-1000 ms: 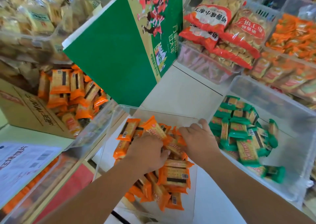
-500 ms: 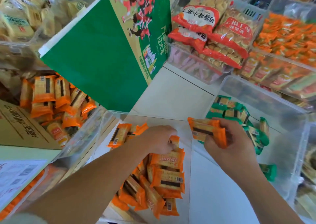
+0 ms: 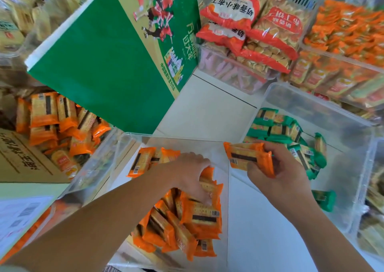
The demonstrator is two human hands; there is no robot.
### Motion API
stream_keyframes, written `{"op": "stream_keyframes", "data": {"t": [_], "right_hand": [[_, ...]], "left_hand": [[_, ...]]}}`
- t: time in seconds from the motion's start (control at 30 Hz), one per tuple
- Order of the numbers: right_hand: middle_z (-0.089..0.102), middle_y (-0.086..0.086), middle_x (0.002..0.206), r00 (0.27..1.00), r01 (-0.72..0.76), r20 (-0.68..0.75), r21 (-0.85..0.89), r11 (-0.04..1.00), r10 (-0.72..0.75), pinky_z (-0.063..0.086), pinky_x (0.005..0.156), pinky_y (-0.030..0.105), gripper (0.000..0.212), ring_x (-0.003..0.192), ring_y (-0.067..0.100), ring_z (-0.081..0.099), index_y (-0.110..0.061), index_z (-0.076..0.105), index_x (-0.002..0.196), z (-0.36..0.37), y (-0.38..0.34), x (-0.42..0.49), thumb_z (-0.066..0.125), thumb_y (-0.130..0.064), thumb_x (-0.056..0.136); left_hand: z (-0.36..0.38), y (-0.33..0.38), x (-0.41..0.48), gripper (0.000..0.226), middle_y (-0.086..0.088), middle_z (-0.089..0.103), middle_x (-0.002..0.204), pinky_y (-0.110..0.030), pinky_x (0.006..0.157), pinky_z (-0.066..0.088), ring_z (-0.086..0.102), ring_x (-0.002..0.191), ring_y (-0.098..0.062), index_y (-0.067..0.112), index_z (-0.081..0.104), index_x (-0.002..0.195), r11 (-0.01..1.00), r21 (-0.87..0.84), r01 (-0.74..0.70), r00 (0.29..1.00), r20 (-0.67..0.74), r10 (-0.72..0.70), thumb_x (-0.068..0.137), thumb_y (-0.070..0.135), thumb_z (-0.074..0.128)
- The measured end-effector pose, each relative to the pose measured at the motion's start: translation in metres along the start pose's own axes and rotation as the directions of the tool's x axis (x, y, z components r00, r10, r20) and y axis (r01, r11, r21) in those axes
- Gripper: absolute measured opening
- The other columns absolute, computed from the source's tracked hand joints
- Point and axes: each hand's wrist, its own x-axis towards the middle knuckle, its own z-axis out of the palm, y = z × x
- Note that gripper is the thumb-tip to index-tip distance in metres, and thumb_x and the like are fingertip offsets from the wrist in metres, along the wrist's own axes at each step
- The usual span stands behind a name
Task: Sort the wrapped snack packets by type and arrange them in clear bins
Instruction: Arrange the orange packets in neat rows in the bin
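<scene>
white counter (image 3: 207, 109), sorting looks midway: your left hand (image 3: 190, 173) curls onto orange packets (image 3: 202, 215) in the near bin (image 3: 187, 139); your right hand (image 3: 279, 173) grips an orange stack (image 3: 246, 158) beside the green packets (image 3: 270, 126).

Fingers (image 3: 196, 189) of the left hand (image 3: 187, 169) are partly hidden among the orange packets (image 3: 199, 217), and the bottom edge cuts off their clear bin (image 3: 182, 144).

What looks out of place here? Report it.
The right hand grips orange packets over the edge of the clear bin holding green packets, where that type does not belong. One stray green packet lies apart from the heap, toward the bin's near wall.
</scene>
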Motion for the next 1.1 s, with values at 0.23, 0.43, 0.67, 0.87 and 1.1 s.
{"op": "stream_keyframes", "data": {"t": [0.23,0.43,0.67,0.87,1.1], "right_hand": [[0.064,-0.016,0.116,0.934,0.278,0.26,-0.1,0.955,-0.244,0.045,0.084,0.006,0.05,0.105,-0.003,0.06,-0.032,0.061,0.129,0.02,-0.018,0.012,0.077,-0.02,0.083],[0.064,-0.001,0.124,0.755,0.647,0.61,-0.634,0.424,-0.238,0.025,0.118,0.043,0.045,0.113,0.023,0.062,-0.023,0.054,0.137,0.071,-0.014,0.042,0.057,-0.032,0.094],[0.059,-0.001,0.129,0.82,0.572,0.555,-0.786,0.233,-0.139,0.01,0.124,0.054,0.045,0.127,0.024,0.055,-0.024,0.049,0.137,0.106,0.009,0.056,0.059,-0.042,0.096],[0.071,-0.005,0.118,0.711,0.684,0.271,-0.482,0.548,-0.649,0.04,0.113,0.054,0.042,0.111,0.017,0.066,-0.02,0.07,0.123,0.08,0.015,0.02,0.076,-0.03,0.083],[0.066,-0.025,0.126,0.83,0.173,0.519,0.105,0.979,-0.202,0.049,0.103,0.027,0.059,0.121,0.0,0.06,-0.041,0.056,0.138,0.038,0.013,-0.013,0.08,-0.039,0.084]], "left_hand": [[0.037,-0.014,-0.041,0.078,0.015,0.055,0.11,-0.031,0.083,0.047,0.053,0.1,-0.01,0.037,0.045,0.136,0.972,-0.23,-0.049,0.976,-0.219,-0.003,0.072,0.062,0.082],[0.045,-0.025,-0.072,0.07,0.016,0.062,0.107,-0.036,0.081,0.057,0.061,0.093,-0.006,0.046,0.045,0.131,0.942,-0.335,-0.008,0.936,-0.333,-0.111,0.071,0.056,0.079],[0.037,-0.018,-0.079,0.07,0.009,0.065,0.106,-0.038,0.079,0.057,0.062,0.092,-0.013,0.037,0.047,0.134,0.94,-0.338,0.039,0.932,-0.327,-0.157,0.075,0.051,0.081],[0.014,-0.02,-0.08,0.048,0.012,0.058,0.083,-0.033,0.064,0.047,0.056,0.072,-0.008,0.03,0.059,0.097,0.874,-0.485,-0.004,0.953,-0.267,-0.144,0.068,0.053,0.089],[0.02,0.007,-0.082,0.055,0.009,0.073,0.106,-0.047,0.092,0.06,0.072,0.101,-0.013,0.033,0.066,0.115,0.511,-0.819,-0.262,0.934,-0.349,-0.079,0.069,0.029,0.096]]}}
